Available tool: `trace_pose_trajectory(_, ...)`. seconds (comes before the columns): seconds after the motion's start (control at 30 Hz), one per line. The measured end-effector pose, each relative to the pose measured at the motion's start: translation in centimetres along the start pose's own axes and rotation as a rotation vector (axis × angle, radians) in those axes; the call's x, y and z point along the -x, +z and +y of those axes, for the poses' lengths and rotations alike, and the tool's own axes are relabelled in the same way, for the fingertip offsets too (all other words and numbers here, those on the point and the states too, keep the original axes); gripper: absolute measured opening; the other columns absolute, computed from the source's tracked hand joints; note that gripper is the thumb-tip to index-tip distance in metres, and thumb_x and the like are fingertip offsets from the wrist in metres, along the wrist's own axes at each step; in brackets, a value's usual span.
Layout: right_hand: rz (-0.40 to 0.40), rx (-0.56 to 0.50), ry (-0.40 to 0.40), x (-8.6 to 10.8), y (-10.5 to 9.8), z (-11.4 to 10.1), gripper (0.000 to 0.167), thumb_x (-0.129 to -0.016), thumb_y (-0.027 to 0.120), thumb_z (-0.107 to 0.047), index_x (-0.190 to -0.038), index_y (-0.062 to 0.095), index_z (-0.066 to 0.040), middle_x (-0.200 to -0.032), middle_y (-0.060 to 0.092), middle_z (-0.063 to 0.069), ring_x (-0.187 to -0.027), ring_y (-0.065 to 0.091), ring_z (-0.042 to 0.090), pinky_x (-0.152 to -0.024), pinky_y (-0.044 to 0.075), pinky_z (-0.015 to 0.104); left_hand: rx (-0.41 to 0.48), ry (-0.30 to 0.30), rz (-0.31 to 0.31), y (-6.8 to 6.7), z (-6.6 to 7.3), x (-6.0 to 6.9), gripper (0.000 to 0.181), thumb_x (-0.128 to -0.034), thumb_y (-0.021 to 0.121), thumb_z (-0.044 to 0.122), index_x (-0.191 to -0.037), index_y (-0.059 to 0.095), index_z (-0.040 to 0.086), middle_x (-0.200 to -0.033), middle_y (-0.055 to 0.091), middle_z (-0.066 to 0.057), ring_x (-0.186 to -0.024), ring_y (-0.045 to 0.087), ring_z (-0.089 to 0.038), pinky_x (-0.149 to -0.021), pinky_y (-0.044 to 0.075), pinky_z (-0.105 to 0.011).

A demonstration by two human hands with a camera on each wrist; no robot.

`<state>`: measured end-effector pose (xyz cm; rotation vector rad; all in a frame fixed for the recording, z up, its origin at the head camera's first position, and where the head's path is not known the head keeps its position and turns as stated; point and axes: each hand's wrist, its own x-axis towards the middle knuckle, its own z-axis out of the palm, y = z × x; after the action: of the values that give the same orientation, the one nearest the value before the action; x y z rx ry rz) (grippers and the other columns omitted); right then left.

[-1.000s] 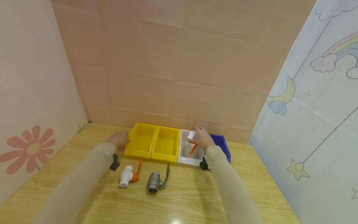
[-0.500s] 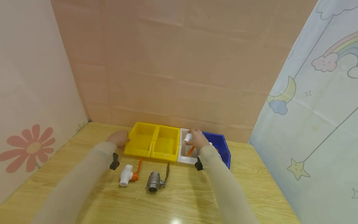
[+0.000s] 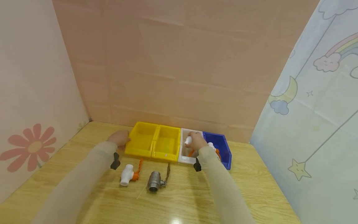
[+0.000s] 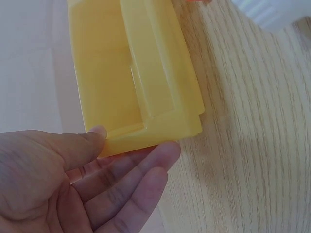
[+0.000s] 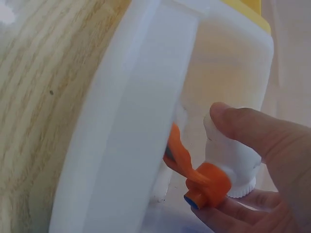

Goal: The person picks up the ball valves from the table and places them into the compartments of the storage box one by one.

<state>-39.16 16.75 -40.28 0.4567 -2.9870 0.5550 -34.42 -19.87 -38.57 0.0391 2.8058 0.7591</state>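
Note:
My right hand [image 3: 197,141] grips a white plastic ball valve [image 5: 231,153] with an orange lever handle [image 5: 181,150], inside the white bin [image 5: 129,111]. The thumb lies on one side of the valve body and the fingers on the other. My left hand [image 4: 82,179] pinches the end wall of the leftmost yellow bin [image 4: 163,92], thumb on the rim, fingers against the outside. Nearer on the table lie another white ball valve [image 3: 127,175] with an orange handle and a metal ball valve [image 3: 154,181] with a long lever.
A second yellow bin [image 3: 166,155] stands between the first and the white one. At the right end, a blue bin [image 3: 227,160] holds at least one white valve [image 3: 211,145] with orange parts. The bins stand in a row before the back wall on a wooden table [image 3: 251,186].
My right hand has moved left and down with the white ball valve, from above the white bin into it. More of the blue bin shows. My left hand stays on the yellow bin.

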Motion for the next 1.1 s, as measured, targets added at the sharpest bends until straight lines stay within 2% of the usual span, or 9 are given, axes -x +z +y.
trace_pose_trajectory(0.17,-0.004,0.002,0.013,0.0,0.3,-0.1,0.051,-0.074,0.083,-0.019,-0.117,0.062,-0.003,-0.113,0.059,0.020,-0.103,0.053,0.033,-0.089,0.049,0.045,0.005,-0.002,0.000,0.0,0.2,0.2,0.045,-0.1004,0.049,0.014,-0.137,0.039,-0.011,-0.116,0.058,-0.025,-0.073,0.061,-0.022,-0.062,0.055,-0.030)
trace_pose_trajectory(0.37,0.005,0.025,0.029,-0.6,1.2,0.8,0.052,-0.072,0.084,-0.022,-0.117,0.062,-0.005,-0.114,0.059,0.019,-0.103,0.053,0.032,-0.087,0.050,0.044,-0.003,0.002,0.001,-0.1,0.1,0.0,0.042,-0.0999,0.049,0.014,-0.134,0.043,-0.009,-0.109,0.060,-0.023,-0.070,0.062,-0.022,-0.062,0.055,-0.031)
trace_pose_trajectory(0.53,0.006,0.042,0.031,-1.0,1.6,1.2,0.052,-0.072,0.084,-0.024,-0.116,0.062,-0.006,-0.112,0.059,0.018,-0.100,0.053,0.030,-0.086,0.051,0.043,-0.005,-0.004,0.001,0.0,0.1,-0.2,0.043,-0.0999,0.050,0.015,-0.135,0.042,-0.009,-0.112,0.059,-0.022,-0.071,0.061,-0.021,-0.061,0.055,-0.030)
trace_pose_trajectory(0.87,-0.037,0.059,0.058,-1.1,1.7,0.9,0.050,-0.074,0.084,-0.024,-0.116,0.061,-0.006,-0.111,0.056,0.019,-0.094,0.055,0.029,-0.085,0.052,0.042,-0.002,0.007,0.013,0.1,-0.1,-0.3,0.034,-0.0993,0.050,0.013,-0.125,0.049,-0.009,-0.103,0.061,-0.020,-0.070,0.062,-0.022,-0.060,0.055,-0.031)
trace_pose_trajectory(1.1,-0.090,0.056,0.098,-1.8,2.5,1.0,0.049,-0.082,0.078,-0.022,-0.125,0.059,-0.007,-0.119,0.056,0.019,-0.102,0.052,0.029,-0.092,0.051,0.043,-0.038,0.017,0.021,0.1,-0.1,-0.1,0.032,-0.0994,0.051,0.014,-0.123,0.051,-0.008,-0.102,0.061,-0.019,-0.069,0.062,-0.022,-0.060,0.055,-0.030)
